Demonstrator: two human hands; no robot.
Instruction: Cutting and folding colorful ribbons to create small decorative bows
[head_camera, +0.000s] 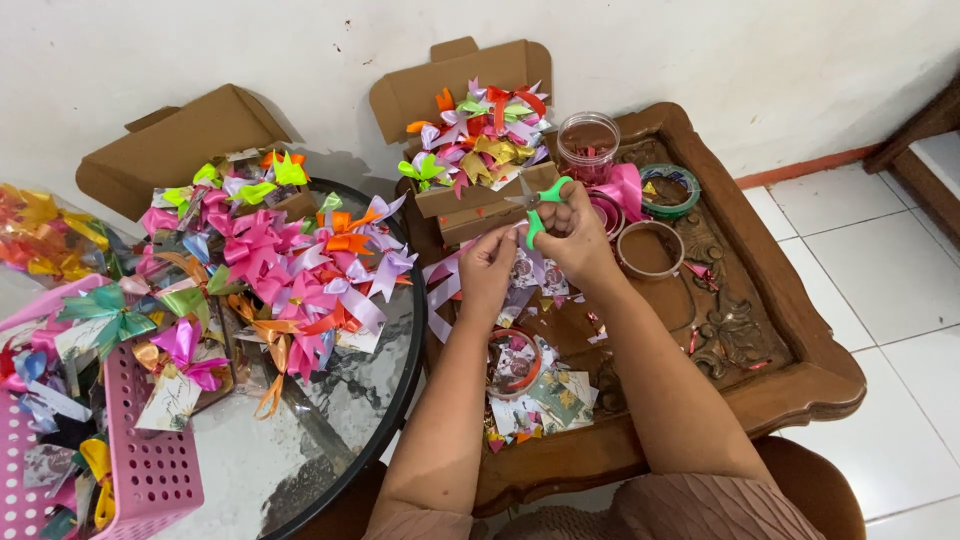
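Note:
My right hand grips small green-handled scissors, blades pointing toward the cardboard box in front. My left hand pinches a pale lilac ribbon that trails down to the left. Both hands hover over the carved wooden table, close together. The ribbon's cut point is hidden by my fingers.
The open cardboard box is filled with coloured ribbon bows. A clear jar, ribbon rolls and scraps lie on the wooden table. At left stand a round glass table heaped with bows, another open box and a pink basket.

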